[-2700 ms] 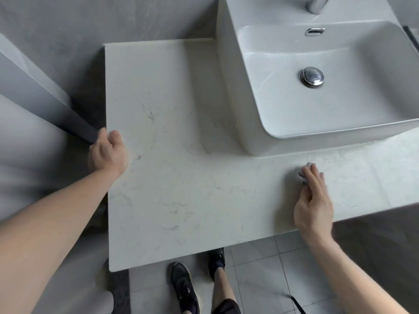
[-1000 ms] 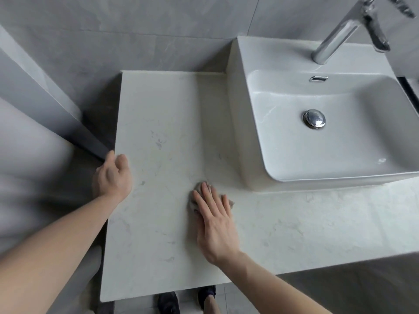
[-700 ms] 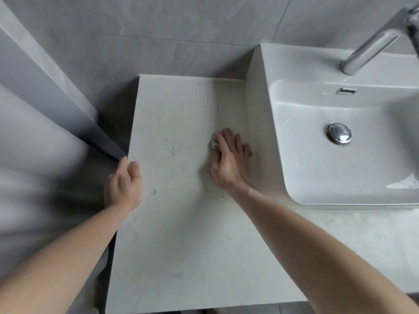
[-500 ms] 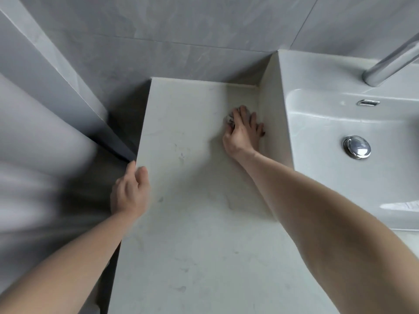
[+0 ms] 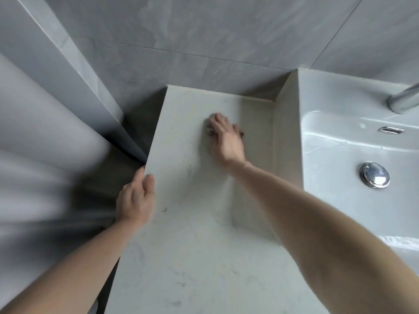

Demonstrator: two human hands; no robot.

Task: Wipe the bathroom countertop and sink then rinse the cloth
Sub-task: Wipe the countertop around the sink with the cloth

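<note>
The pale marble countertop [image 5: 181, 257] runs from the near edge to the grey tiled wall. My right hand [image 5: 225, 141] lies flat on its far part, pressing a small grey cloth [image 5: 209, 123] whose edge shows past the fingertips. A white vessel sink [image 5: 340, 159] sits on the counter to the right, with a chrome drain plug [image 5: 374, 177]. My left hand [image 5: 136, 200] grips the counter's left edge. Most of the cloth is hidden under my palm.
The chrome faucet [image 5: 403, 103] shows at the right edge above the basin, with an overflow slot [image 5: 391, 130] below it. Grey wall tiles [image 5: 204, 41] close off the back. A blurred light surface [image 5: 45, 155] stands to the left of the counter.
My right hand has slid the cloth from beside the sink wall leftward across the counter's far part. The view has shifted left and forward. My left hand stays on the counter edge.
</note>
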